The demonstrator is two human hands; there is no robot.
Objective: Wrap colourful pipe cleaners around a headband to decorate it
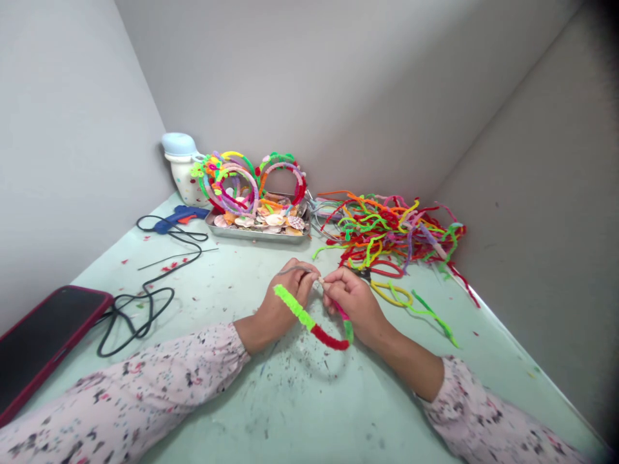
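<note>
A curved headband (330,338) is wrapped with fuzzy pipe cleaner in lime green, red, darker green and pink. It runs from a lime-green end over my left wrist, bending round below my right hand. My left hand (283,299) is closed on its bare grey stretch (300,267), thumb and forefinger pinched together. Fingertip to fingertip with it, my right hand (355,299) is closed around the pink part of the headband. A small pale bit shows between the fingertips; what it is I cannot make out.
Behind stands a metal tray (261,236) of shells with finished headbands (236,187) on it. At right lie a heap of pipe cleaners (387,225) and scissors (391,293). At left are a blue glue gun (176,219), black cord (149,290), phone (48,341) and lidded cup (186,174).
</note>
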